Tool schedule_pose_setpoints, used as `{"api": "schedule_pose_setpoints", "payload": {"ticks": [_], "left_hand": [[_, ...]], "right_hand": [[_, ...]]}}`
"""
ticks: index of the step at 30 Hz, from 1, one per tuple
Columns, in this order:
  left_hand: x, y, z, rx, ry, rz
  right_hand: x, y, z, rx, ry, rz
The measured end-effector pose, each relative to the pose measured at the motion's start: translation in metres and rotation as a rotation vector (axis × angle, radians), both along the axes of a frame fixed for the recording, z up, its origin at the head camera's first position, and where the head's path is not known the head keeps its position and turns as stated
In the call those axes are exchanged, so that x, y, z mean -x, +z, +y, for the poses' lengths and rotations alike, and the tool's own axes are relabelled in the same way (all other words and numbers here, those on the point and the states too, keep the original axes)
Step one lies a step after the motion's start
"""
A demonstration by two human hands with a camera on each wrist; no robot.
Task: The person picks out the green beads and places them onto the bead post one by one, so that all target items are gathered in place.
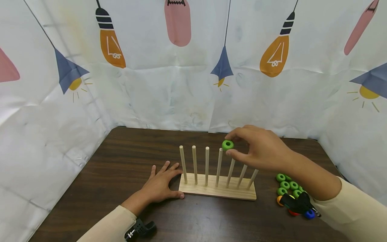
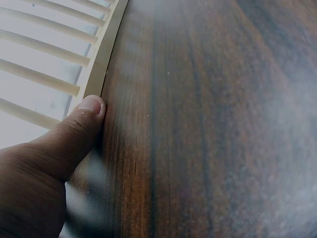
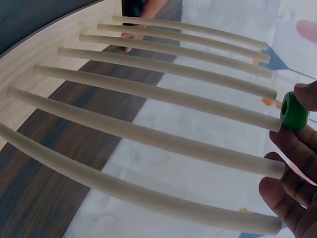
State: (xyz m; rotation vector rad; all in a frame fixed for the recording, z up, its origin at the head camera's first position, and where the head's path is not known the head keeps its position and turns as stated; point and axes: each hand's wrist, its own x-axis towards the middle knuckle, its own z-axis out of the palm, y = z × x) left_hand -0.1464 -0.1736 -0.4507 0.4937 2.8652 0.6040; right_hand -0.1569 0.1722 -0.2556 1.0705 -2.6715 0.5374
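A: What is seen nearest on the table (image 1: 127,148)?

B: The left hand (image 1: 160,185) is laid flat with fingers spread, its thumb (image 2: 81,119) pressed against the left end of the wooden peg rack (image 1: 217,191). To the right, a small heap of loose rings (image 1: 288,188), mostly green, is gathered close under the right forearm.

A: And further back?

B: Seven upright pegs are carried by the rack. A green ring (image 1: 227,145) is pinched between thumb and fingertips of the right hand (image 1: 260,151), held at the top of the fourth peg (image 1: 219,167), counted from the left; in the right wrist view the ring is seen right at the peg's tip. A curtain (image 1: 181,84) printed with lamps is hung behind the table
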Motion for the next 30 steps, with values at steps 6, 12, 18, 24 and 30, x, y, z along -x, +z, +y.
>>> {"api": "schedule_pose_setpoints", "payload": {"ticks": [6, 12, 18, 24, 30], "left_hand": [[0.000, 0.001, 0.000, -0.002, -0.002, -0.002], [0.000, 0.000, 0.000, -0.007, -0.002, -0.007], [0.000, 0.000, 0.000, -0.009, -0.002, -0.005], [0.000, 0.000, 0.000, -0.008, -0.003, -0.002], [0.000, 0.001, 0.000, -0.007, -0.003, -0.003]], "right_hand": [[0.001, 0.000, -0.005, 0.002, 0.013, -0.013], [0.003, -0.001, -0.010, 0.008, 0.026, -0.014], [0.004, -0.002, -0.014, 0.006, 0.025, -0.034], [0.004, -0.002, -0.018, -0.002, 0.029, -0.040], [0.007, -0.002, -0.021, -0.006, 0.033, -0.036]]}}
